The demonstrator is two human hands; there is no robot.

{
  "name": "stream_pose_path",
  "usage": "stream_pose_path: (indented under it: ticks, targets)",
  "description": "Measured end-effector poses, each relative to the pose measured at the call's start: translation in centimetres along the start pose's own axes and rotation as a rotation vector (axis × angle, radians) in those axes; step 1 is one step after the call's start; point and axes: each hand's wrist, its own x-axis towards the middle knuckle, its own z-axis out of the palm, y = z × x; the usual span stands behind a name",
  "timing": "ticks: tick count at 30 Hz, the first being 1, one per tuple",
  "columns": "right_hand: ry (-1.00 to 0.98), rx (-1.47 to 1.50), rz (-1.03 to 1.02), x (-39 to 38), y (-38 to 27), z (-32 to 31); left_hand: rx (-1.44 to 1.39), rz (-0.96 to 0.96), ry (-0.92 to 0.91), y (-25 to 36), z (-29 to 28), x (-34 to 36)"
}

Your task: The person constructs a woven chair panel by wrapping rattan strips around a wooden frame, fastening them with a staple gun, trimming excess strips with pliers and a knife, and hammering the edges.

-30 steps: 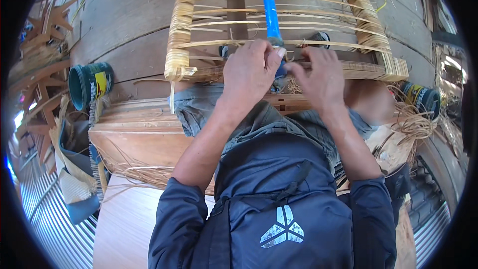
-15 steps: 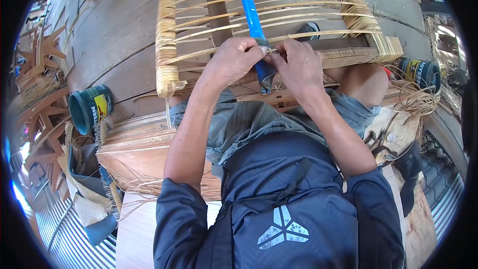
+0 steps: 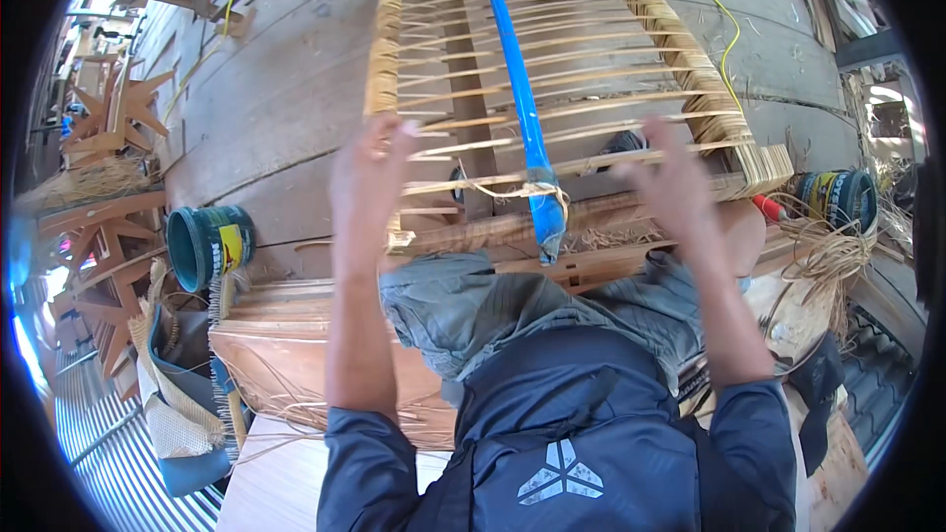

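While hands hover, strands cross a blue strip.

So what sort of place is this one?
Probably a furniture or weaving workshop: a part-woven frame in front, a bundle of loose strips at right, and piled wooden pieces at left.

Blue pole lengthwise along cane-wrapped frame, strand looped at near end
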Motion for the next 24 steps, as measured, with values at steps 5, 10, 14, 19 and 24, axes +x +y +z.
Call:
stream_pose_path:
  ticks: [5, 10, 14, 19, 24]
  targets:
    - [0.108, -0.282, 0.279, 7.5, 13.0, -6.9, 0.159, -0.279, -0.143, -13.8, -1.4, 9.6]
    - [-0.2, -0.27, 0.505, 8.7, 15.7, -6.6, -0.678, -0.55, -0.497, -11.0, 0.1, 9.5]
    - [-0.261, -0.086, 0.613, 8.4, 14.2, -5.7, -0.512, -0.512, -0.432, -10.7, -0.9, 10.3]
    - [-0.295, 0.146, 0.604, 5.5, 13.8, -1.0, -0.338, -0.467, -0.321, -9.1, -6.1, 13.2]
    - [-0.407, 0.342, 0.665, 2.5, 12.5, 5.5, -0.089, -0.226, -0.15, 0.2, -10.6, 13.2]
